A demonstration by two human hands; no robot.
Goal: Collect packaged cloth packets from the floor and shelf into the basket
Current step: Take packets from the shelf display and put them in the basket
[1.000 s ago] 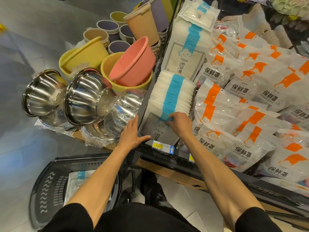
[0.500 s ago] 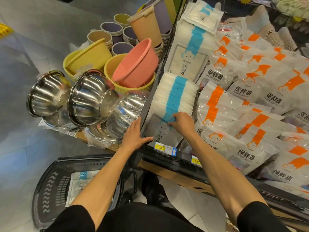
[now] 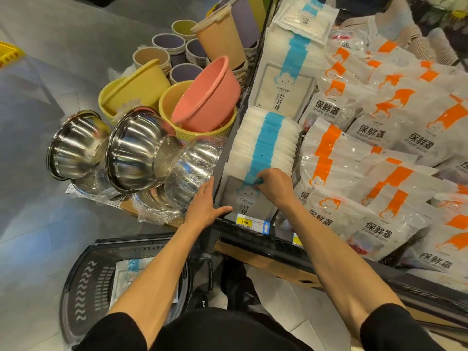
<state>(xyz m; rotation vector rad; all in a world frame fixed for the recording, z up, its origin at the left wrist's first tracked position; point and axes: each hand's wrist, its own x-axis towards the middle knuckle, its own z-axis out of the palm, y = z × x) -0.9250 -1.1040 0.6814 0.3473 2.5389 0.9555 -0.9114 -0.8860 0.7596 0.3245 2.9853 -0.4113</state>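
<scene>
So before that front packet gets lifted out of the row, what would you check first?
1. Right hand pinching the front blue-striped packet at its top edge: ok.
2. Grip takes only one packet, not the row behind: cannot tell.
3. Left hand braced on the shelf edge, holding nothing: ok.
4. Basket below, open, one packet lying flat inside, room left: ok.
5. Left forearm crosses above the basket, in the drop path: not ok.
6. Steel bowls beside the left hand, out of the packet's way: ok.
</scene>
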